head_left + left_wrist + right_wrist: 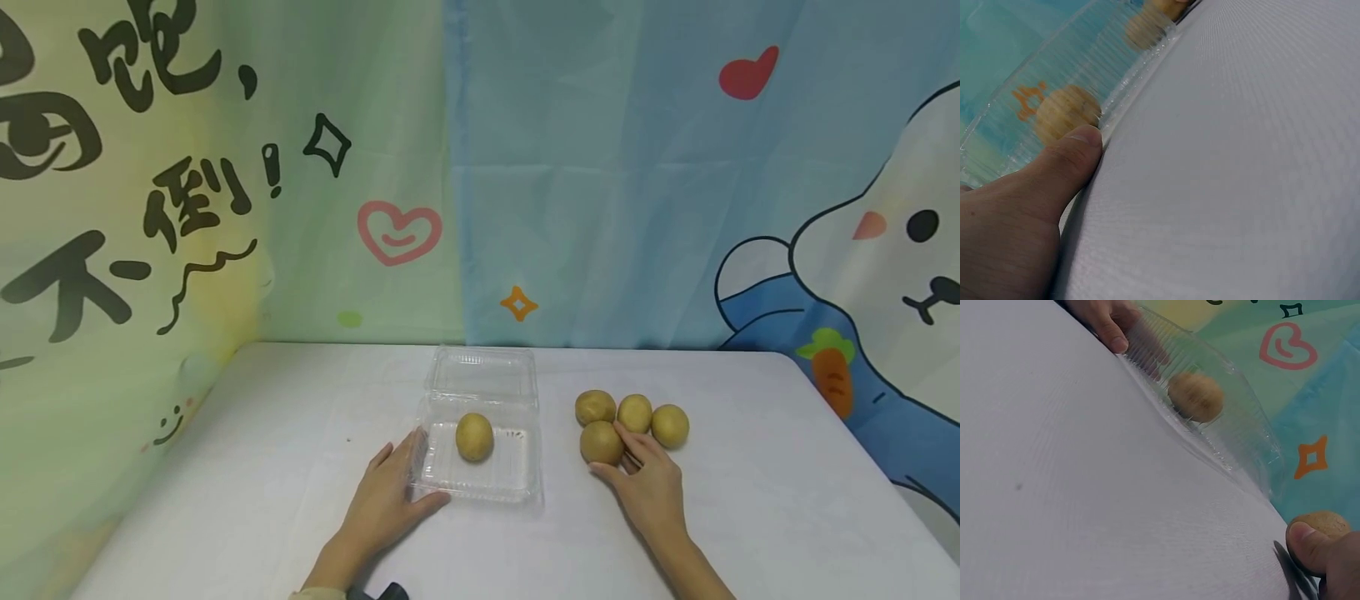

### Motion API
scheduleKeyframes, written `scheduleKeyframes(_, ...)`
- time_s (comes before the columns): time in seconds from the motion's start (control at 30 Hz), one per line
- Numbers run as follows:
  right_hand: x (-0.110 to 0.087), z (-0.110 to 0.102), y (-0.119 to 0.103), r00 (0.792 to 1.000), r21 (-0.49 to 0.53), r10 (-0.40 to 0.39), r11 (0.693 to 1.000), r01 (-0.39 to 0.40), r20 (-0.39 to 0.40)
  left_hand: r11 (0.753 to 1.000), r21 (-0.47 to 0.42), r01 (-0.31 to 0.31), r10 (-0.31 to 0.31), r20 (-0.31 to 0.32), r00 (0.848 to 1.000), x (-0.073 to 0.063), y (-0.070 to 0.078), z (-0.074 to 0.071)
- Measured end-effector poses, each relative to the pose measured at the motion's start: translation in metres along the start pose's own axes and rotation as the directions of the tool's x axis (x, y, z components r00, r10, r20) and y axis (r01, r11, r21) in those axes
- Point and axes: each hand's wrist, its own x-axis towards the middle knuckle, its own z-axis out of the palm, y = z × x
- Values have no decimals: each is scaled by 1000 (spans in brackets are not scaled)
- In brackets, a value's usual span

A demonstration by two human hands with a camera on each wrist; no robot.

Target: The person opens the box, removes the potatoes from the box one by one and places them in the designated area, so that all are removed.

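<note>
A clear plastic clamshell box (517, 475) lies on the white table with its lid folded back, and a single potato (475, 437) sits inside it. My left hand (386, 500) rests at the box's near left corner, fingers stretched along the left side and thumb at the front edge. In the left wrist view that thumb (1072, 153) lies right at the clear wall. To the right of the box, my right hand (648, 483) grips the nearest potato (601, 443) between thumb and fingers. The right wrist view shows the thumb (1311, 544) pressed on this potato (1322, 524).
Behind the gripped one, three more potatoes stand close together: a left one (595, 407), a middle one (634, 413) and a right one (670, 426). A printed curtain (585, 208) hangs behind the table (300, 417). A dark object (393, 592) shows near the left wrist.
</note>
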Motion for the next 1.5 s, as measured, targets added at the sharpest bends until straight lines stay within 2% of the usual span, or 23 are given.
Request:
scheduleKeyframes(0.5, 1, 2, 7, 999, 38, -38, 999, 38, 4, 1000, 24, 1, -2, 13, 1000, 0, 2, -1)
scheduleKeyframes(0.97, 0, -1, 5, 997, 93, 11, 995, -17, 71, 1000, 13, -1, 1, 10, 1000, -1, 2, -1)
scheduleKeyframes(1.23, -1, 1, 6, 997, 50, -38, 998, 34, 73, 1000, 15, -15, 15, -10, 1000, -1, 0, 1)
scheduleKeyframes(1.5, -2, 2, 6, 994, 9, -109, 994, 109, 19, 1000, 22, -13, 13, -7, 1000, 0, -1, 1)
